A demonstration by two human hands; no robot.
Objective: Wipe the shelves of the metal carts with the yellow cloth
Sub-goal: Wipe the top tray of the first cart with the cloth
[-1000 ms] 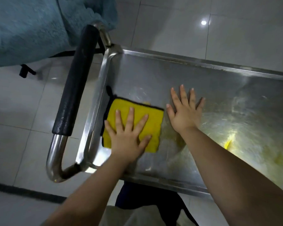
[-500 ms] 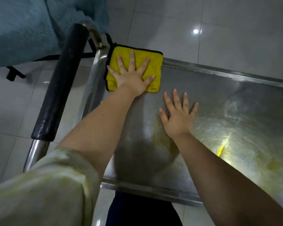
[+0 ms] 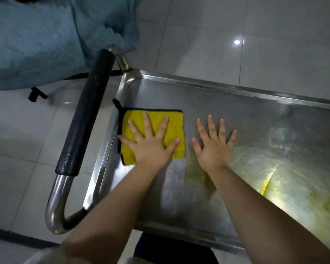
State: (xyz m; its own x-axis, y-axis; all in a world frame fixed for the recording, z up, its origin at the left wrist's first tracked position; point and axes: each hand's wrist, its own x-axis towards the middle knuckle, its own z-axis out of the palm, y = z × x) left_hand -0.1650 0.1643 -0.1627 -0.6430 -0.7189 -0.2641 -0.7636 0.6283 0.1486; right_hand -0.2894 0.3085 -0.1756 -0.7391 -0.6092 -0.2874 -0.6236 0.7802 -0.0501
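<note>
- Head view: your left hand [image 3: 151, 143] lies flat on the yellow cloth [image 3: 174, 123], fingers spread and palm down. It presses the cloth rather than gripping it.
- The cloth sits on the top shelf [image 3: 246, 119] of the cart, at its left end. Its black-trimmed left edge touches the raised rim [image 3: 111, 141] beside the handle [image 3: 86, 111].
- Your right hand [image 3: 213, 143] is also open and flat, fingers spread, resting on bare metal just right of the cloth. It holds nothing and looks to be bracing you or steadying the cart.
- The step in hand is wiping the left end of this shelf; judging by the cloth's place, you are about midway between the far and near rims.
- The steel to the right shows yellowish smears and a bright glare patch. Whether that is dirt or only reflection, you cannot tell from here.
- Next move, as a judgement: keep the palm flat with even pressure, run the cloth along the rim into the near corner, then work rightward in overlapping passes.
- You will need to lift the right hand out of the way as the cloth comes across.
- Any lower shelf is hidden from this view.
</note>
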